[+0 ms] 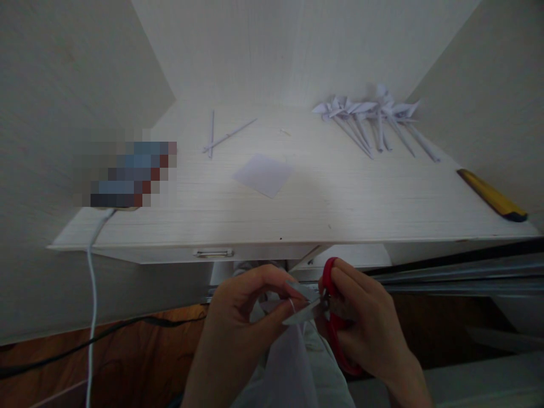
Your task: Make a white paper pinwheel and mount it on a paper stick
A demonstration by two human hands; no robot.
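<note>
1 pc paper (pixel 289 368): hanging below L hand (pixel 250 309), top pinched thumb-to-finger; prob. light, soft, creases easily; best held nr edge. 1 pr scissors (pixel 326 301): R hand (pixel 369 317) curled round handles, blades apart; prob. rigid.

Probably a home, white desk (pixel 182 224) with drawer (pixel 170 255), wooden floor (pixel 148 357)

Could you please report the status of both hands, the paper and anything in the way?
Left hand: pinching white paper, hanging down. Right hand: gripping red-handled scissors, blades open. Possibly in the way: left hand's fingers, close to the blades.
</note>
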